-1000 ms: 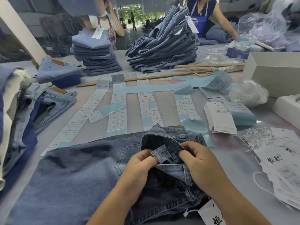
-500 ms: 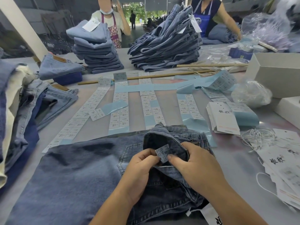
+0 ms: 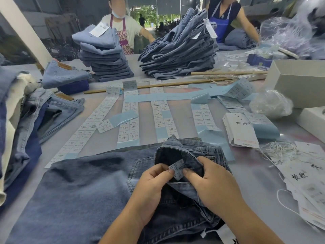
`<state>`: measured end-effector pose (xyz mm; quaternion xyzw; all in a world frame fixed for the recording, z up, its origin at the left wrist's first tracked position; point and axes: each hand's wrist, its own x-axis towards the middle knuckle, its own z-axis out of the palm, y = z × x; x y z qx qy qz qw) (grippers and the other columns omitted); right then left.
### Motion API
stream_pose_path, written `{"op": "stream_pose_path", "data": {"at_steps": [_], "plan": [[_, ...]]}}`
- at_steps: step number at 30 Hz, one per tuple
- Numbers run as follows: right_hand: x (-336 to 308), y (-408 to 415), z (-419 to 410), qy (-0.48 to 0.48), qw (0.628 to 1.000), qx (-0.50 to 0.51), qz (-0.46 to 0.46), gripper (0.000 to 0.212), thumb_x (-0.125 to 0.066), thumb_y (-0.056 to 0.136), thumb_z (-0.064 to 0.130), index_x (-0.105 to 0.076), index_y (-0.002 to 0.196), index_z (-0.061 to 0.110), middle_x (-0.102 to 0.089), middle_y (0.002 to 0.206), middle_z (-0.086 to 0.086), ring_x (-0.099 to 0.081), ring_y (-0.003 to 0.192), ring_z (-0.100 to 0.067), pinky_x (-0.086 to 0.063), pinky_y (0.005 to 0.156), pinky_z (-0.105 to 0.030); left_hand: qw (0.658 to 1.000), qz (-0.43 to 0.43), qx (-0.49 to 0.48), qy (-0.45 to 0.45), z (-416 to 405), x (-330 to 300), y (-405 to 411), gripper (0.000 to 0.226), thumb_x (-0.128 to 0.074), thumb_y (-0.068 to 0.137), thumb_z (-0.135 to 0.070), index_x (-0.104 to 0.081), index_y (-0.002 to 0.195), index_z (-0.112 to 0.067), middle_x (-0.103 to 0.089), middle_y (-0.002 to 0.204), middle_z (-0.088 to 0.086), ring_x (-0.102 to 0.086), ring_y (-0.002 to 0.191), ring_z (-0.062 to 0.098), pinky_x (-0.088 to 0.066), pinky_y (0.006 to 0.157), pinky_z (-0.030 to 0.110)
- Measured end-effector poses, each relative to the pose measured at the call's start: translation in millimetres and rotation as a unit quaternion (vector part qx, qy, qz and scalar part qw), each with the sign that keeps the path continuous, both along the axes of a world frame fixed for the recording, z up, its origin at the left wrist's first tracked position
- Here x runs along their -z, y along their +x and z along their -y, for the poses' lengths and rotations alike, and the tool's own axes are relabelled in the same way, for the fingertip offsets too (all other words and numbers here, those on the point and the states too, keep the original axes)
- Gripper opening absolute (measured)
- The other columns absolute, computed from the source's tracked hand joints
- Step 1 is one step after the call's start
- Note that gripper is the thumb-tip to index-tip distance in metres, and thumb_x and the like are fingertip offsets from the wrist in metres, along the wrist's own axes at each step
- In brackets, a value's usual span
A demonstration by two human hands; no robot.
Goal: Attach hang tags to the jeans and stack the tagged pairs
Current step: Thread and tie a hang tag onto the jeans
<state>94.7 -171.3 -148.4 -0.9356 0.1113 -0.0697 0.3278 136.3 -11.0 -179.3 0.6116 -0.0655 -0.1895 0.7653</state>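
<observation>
Head view: one pair of dark jeans (image 3: 84,194) lies flat on the tabletop (image 3: 260,176), waistband folded open. Left hand (image 3: 151,189) and right hand (image 3: 211,182) both pinch one small white size label (image 3: 177,169) at the waistband (thumbs curled onto it). Four label strips (image 3: 129,118) lie beyond; one hang-tag stack (image 3: 241,129) sits right; two folded jean stacks (image 3: 179,55) stand far back.

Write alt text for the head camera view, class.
Two hands, left hand and right hand, pinch a small size label inside the waistband of dark jeans on a table. Sticker strips and hang tags lie beyond.
</observation>
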Motion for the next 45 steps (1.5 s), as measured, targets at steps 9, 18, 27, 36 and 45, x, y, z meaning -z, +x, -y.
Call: {"op": "stream_pose_path", "data": {"at_steps": [9, 18, 27, 36, 45], "plan": [[3, -5, 1, 0.052, 0.994, -0.002, 0.099, 0.026, -0.058, 0.086, 0.049, -0.056, 0.111, 0.040, -0.064, 0.093, 0.024, -0.059, 0.087, 0.001, -0.048, 0.084, -0.030, 0.999, 0.018, -0.010, -0.046, 3, -13, -4, 0.032, -0.066, 0.085, -0.026, -0.070, 0.117, -0.027, -0.072, 0.117, 0.010, -0.068, 0.108, 0.028, -0.055, 0.088, 0.038], [-4, -3, 30, 0.194, 0.974, -0.013, 0.120, 0.049, -0.063, 0.071, 0.070, -0.059, 0.111, 0.042, -0.069, 0.093, 0.022, -0.065, 0.085, 0.003, -0.050, 0.074, -0.020, 0.970, 0.198, 0.103, 0.091, 42, -29, -1, 0.067, -0.055, 0.080, -0.076, -0.020, 0.138, -0.073, -0.065, 0.127, -0.016, -0.059, 0.119, 0.000, -0.046, 0.096, 0.017], [0, 23, 68, 0.224, 0.972, 0.064, 0.027, 0.020, -0.063, 0.086, 0.049, -0.065, 0.080, 0.030, -0.069, 0.075, 0.018, -0.062, 0.069, 0.002, -0.046, 0.066, -0.026, 0.691, 0.417, 0.145, 0.572, 78, -22, 20, 0.062, -0.013, 0.083, -0.075, -0.052, 0.111, -0.035, -0.039, 0.103, -0.014, -0.034, 0.097, 0.012, -0.028, 0.087, 0.035], [-6, 64, 78, 0.059, 0.991, 0.084, 0.086, 0.033, -0.066, 0.081, 0.013, -0.058, 0.107, 0.032, -0.055, 0.092, 0.018, -0.053, 0.077, -0.001, -0.038, 0.065, -0.016, 0.755, 0.354, 0.147, 0.533, 104, -43, 71, 0.016, -0.045, 0.090, -0.040, -0.052, 0.083, -0.028, -0.045, 0.088, -0.010, -0.042, 0.090, 0.015, -0.039, 0.084, 0.037], [1, 118, 108, -0.193, 0.977, 0.091, 0.014, 0.029, -0.051, 0.092, 0.030, -0.065, 0.117, 0.026, -0.061, 0.114, 0.007, -0.048, 0.106, -0.019, -0.042, 0.087, -0.033, 0.810, 0.269, 0.083, 0.515, 162, -28, 142, 0.028, -0.052, 0.093, -0.026, -0.060, 0.120, -0.024, -0.059, 0.120, -0.001, -0.056, 0.108, 0.018, -0.048, 0.088, 0.034]]}}
